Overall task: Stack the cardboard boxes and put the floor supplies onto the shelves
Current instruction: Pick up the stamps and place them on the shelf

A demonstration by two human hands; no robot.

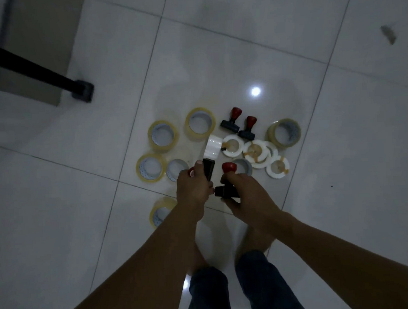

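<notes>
My left hand (192, 189) grips a rubber stamp with a black base (209, 169) and a red knob. My right hand (246, 194) holds a second stamp whose red knob (229, 167) points up above its black base. Both are held over a cluster of supplies on the white tiled floor. Two more red-handled stamps (231, 123) (248, 128) lie behind. Several clear tape rolls (162, 136) (200, 124) (284, 133) (150, 167) ring the group. White flat rolls (232, 146) (256, 152) (277, 168) lie at right, beside a white packet (213, 146).
A black shelf leg (83, 90) stands at the upper left, with a cardboard box (37, 44) behind it. Another tape roll (161, 212) lies under my left forearm. My bare feet and jeans (226, 287) are at the bottom. Open tile lies to the right.
</notes>
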